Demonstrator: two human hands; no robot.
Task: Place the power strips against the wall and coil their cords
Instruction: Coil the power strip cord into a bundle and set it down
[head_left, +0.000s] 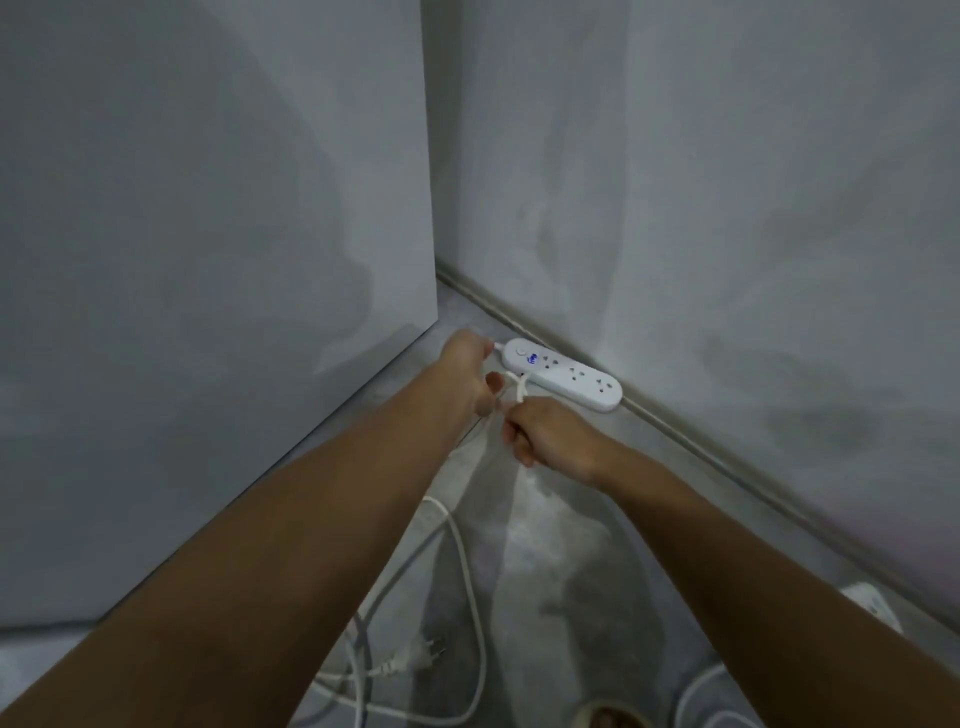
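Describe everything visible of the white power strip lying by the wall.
The power strip is a white, plastic-looking bar with rounded ends. Its top faces up and shows a round button, a blue mark beside it and three socket groups. It lies flat on the grey floor, its long side along the foot of the wall. Its white cord leaves the button end, where the left hand and right hand hold it in loops; neither hand clearly touches the bar.

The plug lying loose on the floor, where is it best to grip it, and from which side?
Probably grip the plug by its moulded body, from above: it lies flat on the floor, with its prongs pointing right.
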